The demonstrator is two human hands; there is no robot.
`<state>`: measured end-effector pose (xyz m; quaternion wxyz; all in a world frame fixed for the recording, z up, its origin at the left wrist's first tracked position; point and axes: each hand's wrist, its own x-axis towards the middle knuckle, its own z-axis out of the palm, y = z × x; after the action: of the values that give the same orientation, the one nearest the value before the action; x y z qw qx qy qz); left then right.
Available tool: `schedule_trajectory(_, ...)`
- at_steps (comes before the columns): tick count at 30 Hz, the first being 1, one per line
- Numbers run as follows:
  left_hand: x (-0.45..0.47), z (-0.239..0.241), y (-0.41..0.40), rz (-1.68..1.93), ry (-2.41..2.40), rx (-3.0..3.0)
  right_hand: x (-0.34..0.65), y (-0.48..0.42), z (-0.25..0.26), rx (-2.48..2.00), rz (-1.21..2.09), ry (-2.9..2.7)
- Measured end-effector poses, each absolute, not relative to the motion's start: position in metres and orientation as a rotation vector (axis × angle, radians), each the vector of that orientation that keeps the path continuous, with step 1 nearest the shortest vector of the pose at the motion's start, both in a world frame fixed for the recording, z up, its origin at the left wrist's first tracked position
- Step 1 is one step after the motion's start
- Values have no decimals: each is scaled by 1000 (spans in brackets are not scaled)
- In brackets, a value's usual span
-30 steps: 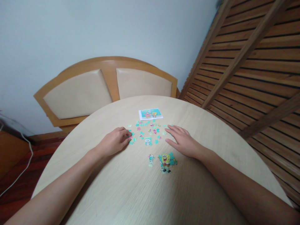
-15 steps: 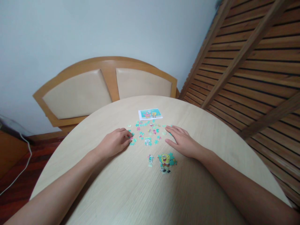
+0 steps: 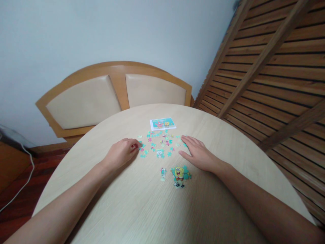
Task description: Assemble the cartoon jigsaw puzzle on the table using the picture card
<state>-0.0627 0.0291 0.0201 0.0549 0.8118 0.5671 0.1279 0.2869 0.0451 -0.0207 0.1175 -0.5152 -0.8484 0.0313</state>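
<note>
left hand (image 3: 124,150) curled, hold on any piece not discernible; right hand (image 3: 196,152) palm down, fingers extended, gripping nothing visible. between: lobed jigsaw pieces (image 3: 167,143). nearer: joined section (image 3: 179,173), yellow figure's head pointing away; narrow strip (image 3: 163,174), long axis near-to-far. beneath: wood-grained counter (image 3: 127,210).

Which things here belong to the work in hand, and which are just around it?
In the work:
- loose puzzle pieces
- joined yellow-figure section
- narrow section beside it
- printed picture sheet

Just around:
- padded backrest
- slatted wooden panel
- white cable
</note>
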Motion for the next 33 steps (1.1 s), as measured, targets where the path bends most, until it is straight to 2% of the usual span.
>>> schedule_trajectory(10, -59, 26, 23, 365, 1642, 2397, 282, 43, -16, -1778, 16, -2264)
schedule_trajectory(33, -60, 24, 24, 383, 1675, 2385, 288, 43, -10, -1863, -75, -2251)
